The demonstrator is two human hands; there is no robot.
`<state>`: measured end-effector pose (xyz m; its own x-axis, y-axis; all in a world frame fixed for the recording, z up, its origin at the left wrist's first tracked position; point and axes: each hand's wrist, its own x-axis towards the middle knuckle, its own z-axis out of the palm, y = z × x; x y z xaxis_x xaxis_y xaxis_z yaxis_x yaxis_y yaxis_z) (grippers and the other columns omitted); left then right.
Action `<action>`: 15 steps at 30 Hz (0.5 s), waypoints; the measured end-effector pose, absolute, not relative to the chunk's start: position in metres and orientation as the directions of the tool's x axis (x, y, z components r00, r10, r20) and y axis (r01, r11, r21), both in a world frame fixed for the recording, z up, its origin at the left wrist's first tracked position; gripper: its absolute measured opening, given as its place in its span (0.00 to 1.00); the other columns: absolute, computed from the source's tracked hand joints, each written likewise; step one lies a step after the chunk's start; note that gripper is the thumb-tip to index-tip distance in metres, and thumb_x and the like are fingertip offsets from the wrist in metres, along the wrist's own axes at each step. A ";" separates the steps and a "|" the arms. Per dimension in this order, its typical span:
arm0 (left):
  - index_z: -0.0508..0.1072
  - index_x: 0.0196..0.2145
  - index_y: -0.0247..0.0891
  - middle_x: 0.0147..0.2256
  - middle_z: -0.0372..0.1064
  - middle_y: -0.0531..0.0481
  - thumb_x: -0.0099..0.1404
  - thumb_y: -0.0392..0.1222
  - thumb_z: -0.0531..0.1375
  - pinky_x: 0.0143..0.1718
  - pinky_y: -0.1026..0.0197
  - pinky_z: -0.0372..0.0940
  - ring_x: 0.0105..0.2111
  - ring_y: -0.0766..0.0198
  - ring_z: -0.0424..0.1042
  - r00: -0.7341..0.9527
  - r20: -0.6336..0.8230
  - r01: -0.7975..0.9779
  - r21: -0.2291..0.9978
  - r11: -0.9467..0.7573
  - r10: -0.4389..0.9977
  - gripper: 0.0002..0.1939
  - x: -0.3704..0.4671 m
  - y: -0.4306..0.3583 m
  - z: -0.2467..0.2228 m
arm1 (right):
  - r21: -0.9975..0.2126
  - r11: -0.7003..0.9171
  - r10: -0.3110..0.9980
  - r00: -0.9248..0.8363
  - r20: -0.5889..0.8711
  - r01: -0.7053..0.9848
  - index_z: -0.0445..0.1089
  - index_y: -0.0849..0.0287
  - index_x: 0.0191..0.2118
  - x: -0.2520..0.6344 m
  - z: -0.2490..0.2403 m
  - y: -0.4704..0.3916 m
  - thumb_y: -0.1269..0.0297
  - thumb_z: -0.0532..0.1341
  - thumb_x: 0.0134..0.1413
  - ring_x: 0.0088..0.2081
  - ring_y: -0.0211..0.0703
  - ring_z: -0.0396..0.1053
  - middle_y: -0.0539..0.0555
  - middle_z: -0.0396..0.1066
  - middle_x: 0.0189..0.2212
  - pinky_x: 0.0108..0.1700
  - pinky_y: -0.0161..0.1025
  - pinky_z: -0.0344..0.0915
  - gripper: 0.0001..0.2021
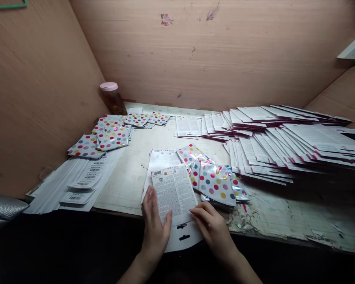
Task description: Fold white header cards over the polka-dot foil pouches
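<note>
A printed white card (174, 193) with a barcode, small text and a hang hole lies in front of me on top of other such cards (162, 157). Their lower ends reach past the table's front edge. My left hand (154, 225) is at the card's left edge, fingers stretched out and thumb apart over its face. At the lower right edge, my right hand (211, 223) pinches the card between thumb and fingers. Just right of the card are several polka-dot packets (214, 181), some overlapping its pile.
More polka-dot packets (112, 138) lie at the left, beside sheets of barcode labels (87, 175). A bottle with a pink lid (112, 98) stands in the back left corner. Many printed cards (263, 146) fan out at the right. Wooden panels (192, 55) enclose the table.
</note>
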<state>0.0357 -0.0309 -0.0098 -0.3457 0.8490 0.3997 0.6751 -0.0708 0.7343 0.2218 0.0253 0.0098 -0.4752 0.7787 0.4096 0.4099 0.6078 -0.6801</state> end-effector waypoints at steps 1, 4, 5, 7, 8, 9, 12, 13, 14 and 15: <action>0.56 0.63 0.48 0.64 0.52 0.42 0.66 0.32 0.56 0.62 0.37 0.53 0.65 0.48 0.50 -0.218 0.473 0.798 0.590 -0.123 0.854 0.30 0.034 -0.036 -0.012 | -0.704 0.584 0.793 -0.468 0.390 0.404 0.72 0.56 0.36 0.222 0.006 0.025 0.66 0.57 0.63 0.36 0.43 0.69 0.54 0.67 0.33 0.37 0.38 0.70 0.07; 0.66 0.57 0.42 0.57 0.66 0.44 0.66 0.37 0.57 0.62 0.42 0.55 0.61 0.52 0.58 0.189 0.415 0.866 0.358 -0.350 0.890 0.21 0.019 -0.052 -0.010 | -0.727 0.567 0.797 -0.479 0.368 0.387 0.71 0.57 0.36 0.223 -0.002 0.024 0.71 0.57 0.61 0.38 0.43 0.68 0.55 0.66 0.35 0.40 0.40 0.70 0.06; 0.64 0.59 0.39 0.57 0.66 0.41 0.66 0.43 0.59 0.62 0.42 0.55 0.61 0.50 0.58 0.283 0.370 0.854 0.324 -0.408 0.885 0.24 0.013 -0.056 -0.009 | -0.727 0.568 0.795 -0.486 0.363 0.386 0.71 0.57 0.35 0.223 -0.003 0.023 0.72 0.58 0.61 0.38 0.44 0.67 0.55 0.65 0.36 0.40 0.40 0.69 0.06; 0.57 0.63 0.32 0.61 0.61 0.36 0.62 0.59 0.60 0.62 0.40 0.54 0.63 0.45 0.56 0.383 0.298 0.845 0.269 -0.462 0.874 0.40 0.005 -0.062 -0.007 | -0.724 0.566 0.795 -0.496 0.350 0.394 0.70 0.57 0.35 0.223 -0.005 0.022 0.72 0.58 0.60 0.39 0.45 0.66 0.54 0.64 0.36 0.41 0.41 0.68 0.05; 0.55 0.65 0.31 0.62 0.58 0.35 0.59 0.64 0.59 0.62 0.39 0.53 0.63 0.43 0.54 0.404 0.279 0.846 0.247 -0.472 0.871 0.45 0.003 -0.064 -0.007 | -0.720 0.566 0.796 -0.495 0.349 0.402 0.70 0.57 0.34 0.222 -0.006 0.021 0.72 0.58 0.60 0.39 0.45 0.65 0.54 0.64 0.36 0.41 0.42 0.68 0.05; 0.54 0.65 0.31 0.62 0.57 0.34 0.58 0.66 0.58 0.63 0.39 0.52 0.64 0.43 0.53 0.411 0.269 0.848 0.237 -0.474 0.871 0.48 0.002 -0.064 -0.008 | -0.713 0.569 0.796 -0.493 0.352 0.410 0.70 0.57 0.34 0.222 -0.005 0.020 0.72 0.58 0.60 0.39 0.45 0.64 0.54 0.64 0.35 0.41 0.42 0.68 0.06; 0.53 0.66 0.33 0.63 0.57 0.35 0.58 0.66 0.59 0.63 0.40 0.51 0.63 0.42 0.54 0.394 0.258 0.848 0.267 -0.457 0.882 0.48 0.003 -0.064 -0.013 | -0.689 0.584 0.790 -0.496 0.360 0.430 0.68 0.56 0.34 0.220 -0.005 0.018 0.72 0.57 0.61 0.37 0.45 0.63 0.53 0.63 0.33 0.39 0.42 0.66 0.07; 0.53 0.66 0.34 0.63 0.57 0.36 0.58 0.65 0.59 0.63 0.39 0.50 0.63 0.41 0.55 0.389 0.257 0.845 0.282 -0.453 0.885 0.48 0.004 -0.063 -0.015 | -0.678 0.592 0.784 -0.505 0.360 0.435 0.68 0.56 0.34 0.220 -0.005 0.019 0.72 0.56 0.62 0.36 0.45 0.63 0.53 0.63 0.32 0.38 0.42 0.65 0.07; 0.53 0.66 0.34 0.62 0.58 0.36 0.58 0.65 0.59 0.63 0.39 0.50 0.63 0.41 0.55 0.386 0.258 0.843 0.293 -0.452 0.886 0.47 0.004 -0.063 -0.017 | -0.664 0.603 0.776 -0.517 0.360 0.442 0.68 0.56 0.33 0.220 -0.005 0.019 0.71 0.56 0.62 0.36 0.45 0.62 0.52 0.63 0.31 0.38 0.42 0.65 0.07; 0.53 0.66 0.34 0.62 0.58 0.36 0.58 0.64 0.60 0.63 0.39 0.50 0.63 0.41 0.55 0.384 0.260 0.841 0.299 -0.452 0.886 0.47 0.005 -0.062 -0.018 | -0.645 0.616 0.767 -0.531 0.361 0.451 0.67 0.56 0.33 0.220 -0.005 0.020 0.71 0.56 0.63 0.35 0.45 0.62 0.52 0.63 0.31 0.37 0.42 0.64 0.07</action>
